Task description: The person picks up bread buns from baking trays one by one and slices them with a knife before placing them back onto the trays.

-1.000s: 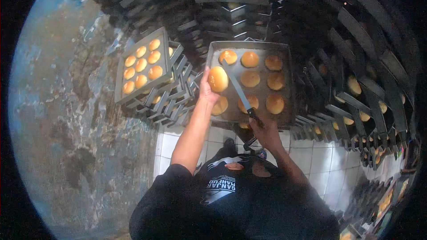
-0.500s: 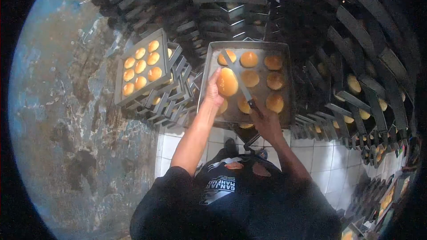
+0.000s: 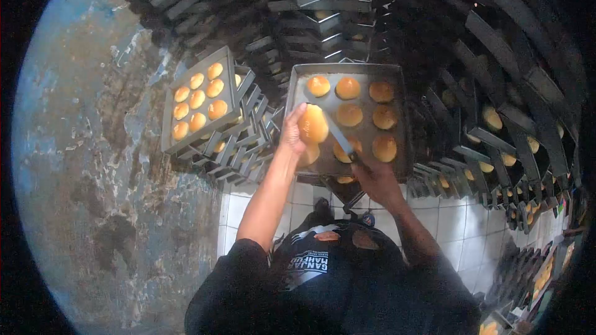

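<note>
My left hand (image 3: 292, 131) is closed around the left side of a golden-brown bun (image 3: 313, 124), lifted over a dark metal baking tray (image 3: 347, 68). A knife (image 3: 339, 138) with a dark handle is gripped in my right hand (image 3: 376, 178). Its blade slants up and left to the bun's right side, where the far end drops out of sight. Several round buns sit in rows on the tray, among them one bun (image 3: 347, 88) at the back and another bun (image 3: 384, 147) near my right hand. The held bun partly covers one at the front left.
Left of the tray, a tilted second tray (image 3: 231, 80) of buns tops a stack of trays. Tall stacks of dark trays (image 3: 496, 111) with buns rise at the right and behind. A worn, peeling wall (image 3: 105, 167) lies at far left, white floor tiles (image 3: 450, 220) below.
The knife has come down and left against the bun's right side, and its far end is now hidden. My left hand and the bun have shifted slightly down and left.
</note>
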Demonstrator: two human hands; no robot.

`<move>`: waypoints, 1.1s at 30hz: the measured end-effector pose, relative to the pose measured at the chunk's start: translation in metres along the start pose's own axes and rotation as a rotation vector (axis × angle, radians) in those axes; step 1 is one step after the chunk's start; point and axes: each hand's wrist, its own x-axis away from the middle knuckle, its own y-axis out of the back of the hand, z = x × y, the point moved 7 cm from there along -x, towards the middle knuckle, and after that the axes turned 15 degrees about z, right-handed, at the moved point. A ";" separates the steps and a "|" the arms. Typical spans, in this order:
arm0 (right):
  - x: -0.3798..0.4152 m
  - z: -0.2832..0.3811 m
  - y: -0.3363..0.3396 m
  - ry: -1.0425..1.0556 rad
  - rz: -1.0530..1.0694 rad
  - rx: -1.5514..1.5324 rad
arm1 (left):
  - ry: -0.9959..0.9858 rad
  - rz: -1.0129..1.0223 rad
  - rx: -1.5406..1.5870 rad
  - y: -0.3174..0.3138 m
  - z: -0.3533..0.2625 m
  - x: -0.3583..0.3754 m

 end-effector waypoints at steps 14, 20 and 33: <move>0.038 0.012 0.003 -0.046 0.125 -0.053 | -0.008 -0.003 -0.103 -0.007 -0.003 0.024; 0.001 0.000 -0.003 -0.114 0.111 -0.018 | 0.040 -0.012 -0.066 -0.031 0.043 0.030; -0.015 -0.011 -0.015 -0.036 0.095 -0.008 | 0.056 -0.091 -0.100 -0.032 0.038 0.028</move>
